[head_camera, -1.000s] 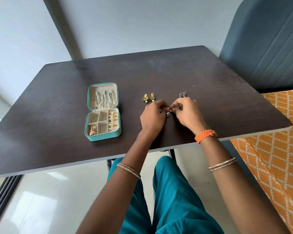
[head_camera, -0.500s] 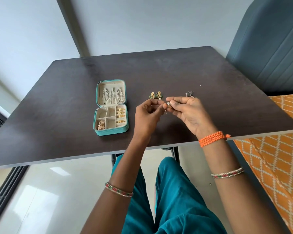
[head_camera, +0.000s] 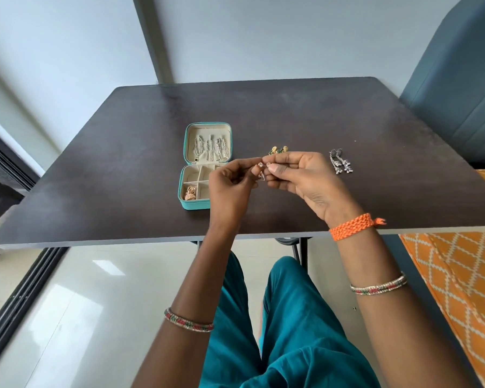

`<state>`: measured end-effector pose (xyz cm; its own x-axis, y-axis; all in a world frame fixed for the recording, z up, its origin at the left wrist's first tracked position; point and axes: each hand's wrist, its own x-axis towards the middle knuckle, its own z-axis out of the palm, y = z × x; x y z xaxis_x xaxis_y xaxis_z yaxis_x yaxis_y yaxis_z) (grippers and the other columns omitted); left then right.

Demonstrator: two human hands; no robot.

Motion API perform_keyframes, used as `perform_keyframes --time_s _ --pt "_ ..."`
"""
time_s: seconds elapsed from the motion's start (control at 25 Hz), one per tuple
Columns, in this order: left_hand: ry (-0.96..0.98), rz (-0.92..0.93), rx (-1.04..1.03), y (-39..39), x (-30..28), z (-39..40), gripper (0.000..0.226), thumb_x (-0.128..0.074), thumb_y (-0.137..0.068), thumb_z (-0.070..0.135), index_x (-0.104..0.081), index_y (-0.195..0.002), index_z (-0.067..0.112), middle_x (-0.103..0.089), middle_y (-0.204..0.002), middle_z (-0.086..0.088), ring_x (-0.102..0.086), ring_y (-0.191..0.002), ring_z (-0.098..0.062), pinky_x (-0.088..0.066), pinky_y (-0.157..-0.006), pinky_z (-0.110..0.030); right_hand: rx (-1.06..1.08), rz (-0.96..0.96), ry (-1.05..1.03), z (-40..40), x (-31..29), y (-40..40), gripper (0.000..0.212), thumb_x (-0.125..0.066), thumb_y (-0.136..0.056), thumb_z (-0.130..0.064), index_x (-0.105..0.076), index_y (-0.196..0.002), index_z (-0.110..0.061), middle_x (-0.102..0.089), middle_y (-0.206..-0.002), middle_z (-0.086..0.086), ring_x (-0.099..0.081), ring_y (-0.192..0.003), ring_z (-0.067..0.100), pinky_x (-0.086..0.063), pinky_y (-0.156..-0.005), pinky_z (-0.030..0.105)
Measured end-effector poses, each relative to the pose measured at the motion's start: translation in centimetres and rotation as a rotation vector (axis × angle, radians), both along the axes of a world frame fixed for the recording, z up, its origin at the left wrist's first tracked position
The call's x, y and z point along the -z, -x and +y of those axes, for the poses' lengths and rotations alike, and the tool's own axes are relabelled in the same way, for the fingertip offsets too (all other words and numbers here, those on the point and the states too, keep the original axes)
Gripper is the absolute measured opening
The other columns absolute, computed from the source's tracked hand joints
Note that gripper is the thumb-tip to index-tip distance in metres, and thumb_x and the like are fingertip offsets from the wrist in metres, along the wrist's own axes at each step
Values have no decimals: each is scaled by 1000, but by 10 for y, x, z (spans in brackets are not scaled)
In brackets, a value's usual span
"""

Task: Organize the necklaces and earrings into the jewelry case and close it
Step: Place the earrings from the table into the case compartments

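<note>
Hands first: my left hand [head_camera: 231, 182] and right hand [head_camera: 303, 177] are raised together above the dark surface [head_camera: 291, 113], fingertips nearly meeting. Each grip is pinched closed on a small earring [head_camera: 261, 170]; I can see two pale round studs side by side between the fingertips and a little dangling piece below them, though the piece is too small to tell whether it is one earring or a pair. The teal jewelry case [head_camera: 205, 165] lies open on the surface just left of my left hand, which covers its near right corner. Its lid lies flat at the far side with silver necklaces [head_camera: 212, 148] hanging in it; the divided tray nearer me holds gold jhumka earrings [head_camera: 191, 193] in the front left compartment. Behind my fingertips, on the surface, the green and gold earrings [head_camera: 277, 149] are partly hidden by my right hand. The silver dangling earrings [head_camera: 340, 161] lie on the surface to the right of my right hand, near it but apart.
</note>
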<state>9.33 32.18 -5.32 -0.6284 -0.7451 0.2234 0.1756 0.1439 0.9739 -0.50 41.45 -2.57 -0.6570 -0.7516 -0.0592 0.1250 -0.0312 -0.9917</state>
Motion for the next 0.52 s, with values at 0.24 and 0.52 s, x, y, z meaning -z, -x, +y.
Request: perform_keyframes --time_s 0.24,0.52 --pt "-63 12 25 -16 -11 -7 29 -54 -90 -8 -61 -114 5 -68 -88 1 -66 -73 3 -52 -69 -11 -112 -125 41 -7 -4 -2 28 -46 -90 13 -63 -109 2 -68 -95 12 -68 -82 13 -57 -79 27" --pt "-196 -10 -26 -28 -12 -16 20 -56 -91 -1 -65 -109 -2 -69 -84 -1 -68 -71 -2 -55 -71 -14 -146 -265 21 -21 -4 -10 23 -45 -97 -3 -63 -108 6 -69 -100 21 -70 -86 22 -58 -79 29"
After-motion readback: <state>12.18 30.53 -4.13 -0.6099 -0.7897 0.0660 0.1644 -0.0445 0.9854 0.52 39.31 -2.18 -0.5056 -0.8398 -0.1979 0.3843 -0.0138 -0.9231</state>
